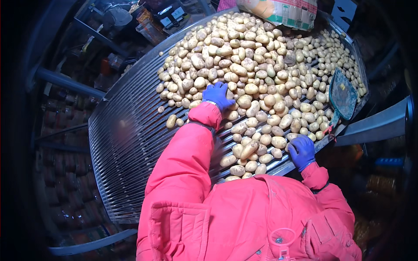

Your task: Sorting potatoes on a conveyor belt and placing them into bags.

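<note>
A big heap of potatoes (240, 69) lies on a slatted metal sorting table (130, 137). My left hand (217, 96), in a blue-purple glove, rests against the heap's near side with its fingers apart. One potato (230, 94) sits by its thumb; whether it is gripped does not show. My right hand (301, 152), gloved alike, is at the table's near right edge with bent fingers. Several loose potatoes (249, 149) lie to its left. The right palm is turned down, so anything under it is hidden.
A green plastic scoop (343, 94) lies on the right side among smaller potatoes (333, 49). A printed cardboard box (284, 13) stands at the far edge. A raised metal rim (143, 62) borders the table. A blue-grey metal beam (372, 129) runs off to the right.
</note>
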Demonstrator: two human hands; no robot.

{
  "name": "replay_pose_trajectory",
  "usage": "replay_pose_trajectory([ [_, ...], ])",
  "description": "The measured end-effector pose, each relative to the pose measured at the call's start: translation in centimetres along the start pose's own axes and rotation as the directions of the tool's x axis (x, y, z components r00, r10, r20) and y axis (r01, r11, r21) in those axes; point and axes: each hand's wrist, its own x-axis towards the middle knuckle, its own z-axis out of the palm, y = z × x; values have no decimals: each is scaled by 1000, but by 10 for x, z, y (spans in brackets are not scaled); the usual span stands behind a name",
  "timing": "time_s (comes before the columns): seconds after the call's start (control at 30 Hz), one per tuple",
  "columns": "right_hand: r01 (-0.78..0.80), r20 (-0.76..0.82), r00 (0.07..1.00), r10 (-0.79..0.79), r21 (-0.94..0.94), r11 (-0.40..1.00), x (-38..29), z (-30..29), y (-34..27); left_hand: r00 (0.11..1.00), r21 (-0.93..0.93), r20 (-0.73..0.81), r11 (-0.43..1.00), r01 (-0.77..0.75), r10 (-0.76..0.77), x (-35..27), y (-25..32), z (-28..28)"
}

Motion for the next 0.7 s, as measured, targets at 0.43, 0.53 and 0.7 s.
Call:
replay_pose_trajectory([
  [0.43, 40, 7, 999, -40, 15, 999, 2, 0, -4, 984, -317, -143, 936, -151, 110, -92, 28, 38],
  [0.53, 45, -5, 999, -45, 18, 999, 1, 0, -3, 984, -495, -153, 855, -156, 91, -113, 35, 39],
  [0.7, 30, -20, 999, -30, -13, 999, 0, 0, -3, 992, -566, -123, 820, -89, 23, -113, 45, 31],
])
